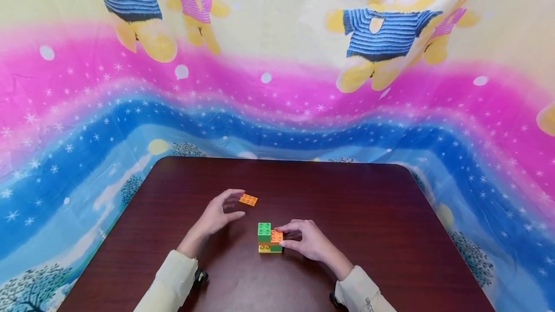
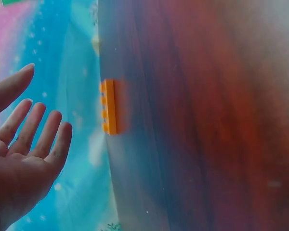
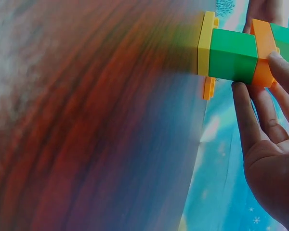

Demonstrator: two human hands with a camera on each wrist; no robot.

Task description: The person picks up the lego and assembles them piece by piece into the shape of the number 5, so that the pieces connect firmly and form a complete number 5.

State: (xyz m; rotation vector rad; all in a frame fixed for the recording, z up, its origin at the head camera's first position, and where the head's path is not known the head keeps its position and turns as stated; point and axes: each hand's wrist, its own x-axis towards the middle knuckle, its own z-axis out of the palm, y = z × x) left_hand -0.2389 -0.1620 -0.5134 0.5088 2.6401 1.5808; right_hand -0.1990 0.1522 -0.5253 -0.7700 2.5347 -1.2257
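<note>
A small stack of toy building bricks stands on the table, with a yellow plate (image 3: 204, 45) at the bottom, a green brick (image 3: 233, 55) on it, an orange plate (image 3: 263, 53) above and another green brick (image 1: 264, 231) on top at the left. My right hand (image 1: 309, 240) pinches the right end of the orange plate between thumb and fingers. Farther back and to the left lies a loose orange plate (image 1: 248, 200), studs up. My left hand (image 1: 217, 213) hovers beside it, thumb and fingers spread, holding nothing; the left wrist view shows a gap between fingertips and plate.
The dark wood table (image 1: 347, 196) has rounded far corners. A printed cloth (image 1: 277, 110) with bears and snowflakes hangs behind and around it. Both wrists wear black bands (image 1: 201, 276) at the light sleeves (image 1: 171, 278).
</note>
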